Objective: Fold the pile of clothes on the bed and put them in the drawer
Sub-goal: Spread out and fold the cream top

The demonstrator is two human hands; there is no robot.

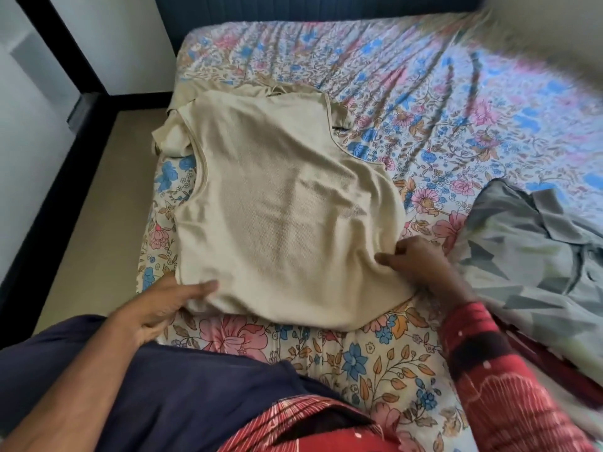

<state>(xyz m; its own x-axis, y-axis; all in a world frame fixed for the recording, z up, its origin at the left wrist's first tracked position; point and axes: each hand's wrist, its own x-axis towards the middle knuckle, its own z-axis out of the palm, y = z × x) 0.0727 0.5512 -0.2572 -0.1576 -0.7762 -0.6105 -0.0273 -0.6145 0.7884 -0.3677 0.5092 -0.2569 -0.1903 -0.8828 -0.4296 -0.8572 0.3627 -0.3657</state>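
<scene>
Beige top (pixel 277 203) flat — floral bed (pixel 408 102)

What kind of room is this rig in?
Most likely a home bedroom. A bed with a floral sheet fills the view, a dark padded headboard runs along its far edge, and laundry lies on it: a beige top spread flat and a grey garment beside it.

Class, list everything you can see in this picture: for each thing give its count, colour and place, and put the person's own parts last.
Beige knitted sleeveless top: one, beige, spread flat mid-bed.
Grey patterned cloth pile: one, grey and white, right edge of bed.
Floral bedsheet: one, pink, blue and cream, covering the bed.
Dark blue headboard: one, at the far end.
Tan floor: left of bed.
Left hand: one, at the top's near left hem.
Right hand: one, red sleeve, pinching the top's near right hem.
</scene>
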